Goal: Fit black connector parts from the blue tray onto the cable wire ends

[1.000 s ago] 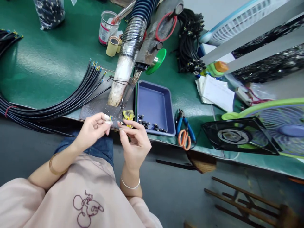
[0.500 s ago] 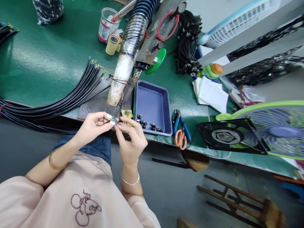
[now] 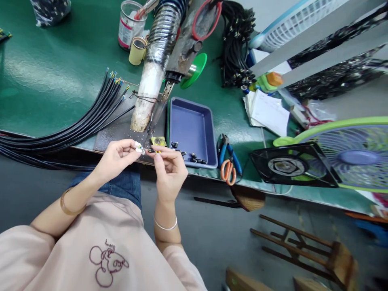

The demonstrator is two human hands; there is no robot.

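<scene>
My left hand is closed in a pinch, with white coverings on its thumb and fingertip. Thin coloured wires of a black cable show between those tips; most of the cable there is hidden. Facing it, my right hand pinches a small dark connector, its far end covered by my fingers. The two sets of fingertips nearly meet. Just beyond them a soldering iron points down on its stand, over a yellow sponge. A bundle of black cables with stripped coloured ends lies to the left.
A blue-purple tray with several small black connectors stands right of the iron. Beside it lie blue-handled pliers and orange-handled scissors. A fume hose hangs over the work plate. Fans and wooden stools are to the right.
My right hand has drawn slightly away from my left fingertips, its fingers more curled, and the small connector shows more plainly. The whole view has shifted a little.
</scene>
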